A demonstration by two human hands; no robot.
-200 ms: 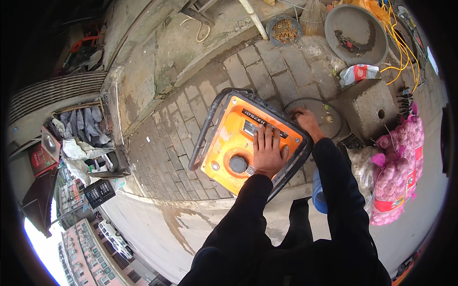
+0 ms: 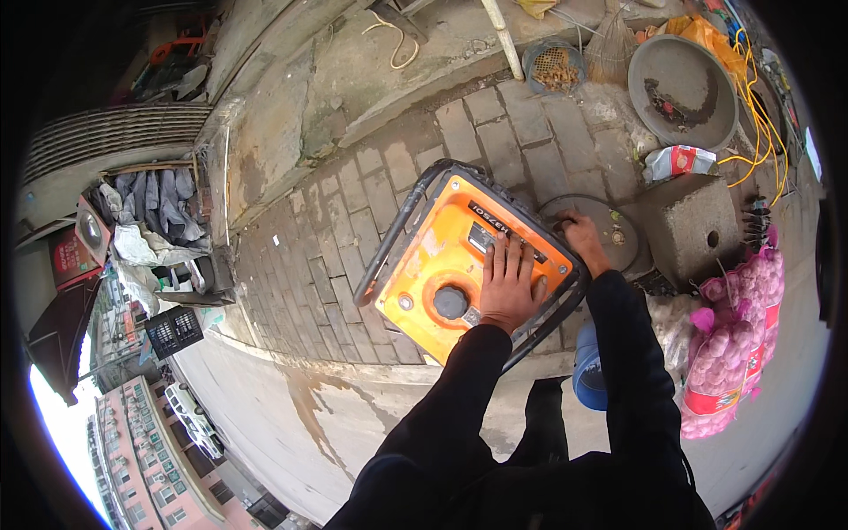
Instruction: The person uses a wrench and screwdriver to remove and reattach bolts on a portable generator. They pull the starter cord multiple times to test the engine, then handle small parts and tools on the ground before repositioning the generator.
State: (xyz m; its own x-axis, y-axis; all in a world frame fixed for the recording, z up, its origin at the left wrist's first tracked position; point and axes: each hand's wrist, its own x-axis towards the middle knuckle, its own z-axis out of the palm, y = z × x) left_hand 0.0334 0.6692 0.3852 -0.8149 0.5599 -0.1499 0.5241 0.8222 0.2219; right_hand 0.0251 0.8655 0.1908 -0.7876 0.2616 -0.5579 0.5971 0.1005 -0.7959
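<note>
An orange portable generator (image 2: 430, 247) in a black tubular frame (image 2: 393, 228) stands on the paving in front of me. Its round black fuel cap (image 2: 450, 302) sits on the top panel. My left hand (image 2: 510, 287) lies flat on that panel, right of the cap, fingers stretched and a little apart. At the generator's far right side is my right hand (image 2: 583, 241), its fingers curled in by the frame. The fingertips are partly hidden, so what they grip does not show. Beyond that hand lies a round, dark-rimmed disc (image 2: 629, 243) on the ground.
To the right are a concrete block (image 2: 693, 225), a pink net sack of garlic-like bulbs (image 2: 738, 327) and a blue bucket (image 2: 587, 375). Farther off stand a wide grey basin (image 2: 685, 124), a basket (image 2: 554, 69) and a yellow cable (image 2: 767, 132). A black crate (image 2: 174, 332) lies left.
My view has swung slightly, so the surroundings sit a little farther right. My left hand stays flat on the generator; my right hand remains curled at its far right side.
</note>
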